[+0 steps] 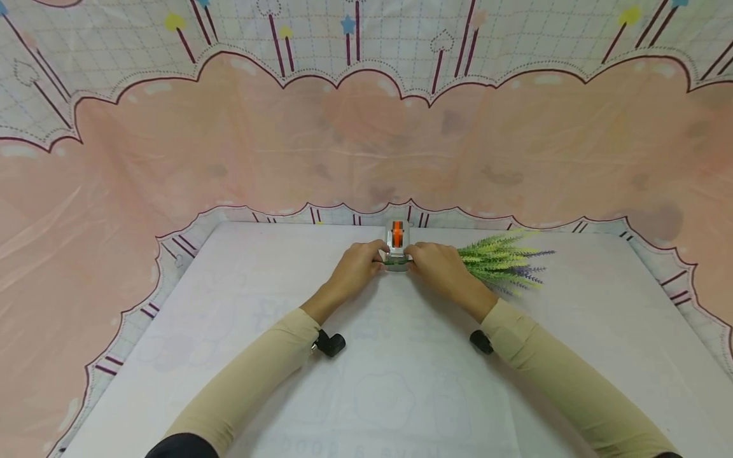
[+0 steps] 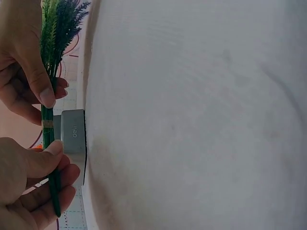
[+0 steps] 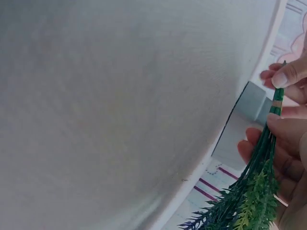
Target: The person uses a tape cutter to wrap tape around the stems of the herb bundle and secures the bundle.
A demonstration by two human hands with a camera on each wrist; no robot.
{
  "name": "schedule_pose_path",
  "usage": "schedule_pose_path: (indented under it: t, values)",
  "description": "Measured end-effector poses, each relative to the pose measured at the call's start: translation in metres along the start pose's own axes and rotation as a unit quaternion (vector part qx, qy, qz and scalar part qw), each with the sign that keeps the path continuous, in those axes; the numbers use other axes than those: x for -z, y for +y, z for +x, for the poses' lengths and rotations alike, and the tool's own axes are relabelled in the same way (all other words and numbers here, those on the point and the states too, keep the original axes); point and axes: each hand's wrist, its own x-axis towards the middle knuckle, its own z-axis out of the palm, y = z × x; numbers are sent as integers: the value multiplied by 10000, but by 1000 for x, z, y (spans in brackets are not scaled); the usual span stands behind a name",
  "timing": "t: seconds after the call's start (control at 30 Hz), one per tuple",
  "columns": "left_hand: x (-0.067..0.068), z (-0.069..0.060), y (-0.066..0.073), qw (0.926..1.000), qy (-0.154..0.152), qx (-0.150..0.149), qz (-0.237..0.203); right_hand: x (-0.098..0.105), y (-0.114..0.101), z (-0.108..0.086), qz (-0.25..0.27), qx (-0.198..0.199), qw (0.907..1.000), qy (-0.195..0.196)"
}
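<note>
Both hands hold a bunch of artificial lavender (image 1: 504,262), with green stems and yellow-green and purple tips, sideways at the table's far edge. My left hand (image 1: 356,266) pinches the stems (image 2: 53,189) near their cut ends between thumb and fingers. Closer to the flowers, my right hand (image 1: 443,268) grips the stems, and the heads fan out to the right. Between the hands, a narrow brownish band (image 2: 48,123) circles the stems. Just behind the stems stands a grey tape dispenser (image 2: 73,132) marked "deli", its orange roll core (image 1: 397,234) showing in the head view.
A white-covered table (image 1: 366,381) spreads in front of me. Beyond its far edge hangs a pink and white patterned cloth (image 1: 343,146), which also borders the table's sides. Small black cameras (image 1: 331,343) sit at both wrists.
</note>
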Motion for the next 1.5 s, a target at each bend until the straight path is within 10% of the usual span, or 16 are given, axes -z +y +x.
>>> schedule_pose_path:
  t: [1.5]
  values:
    - [-4,7,-3,9996,-242,123,-37,-1,13,15,693,-95,9970,-321]
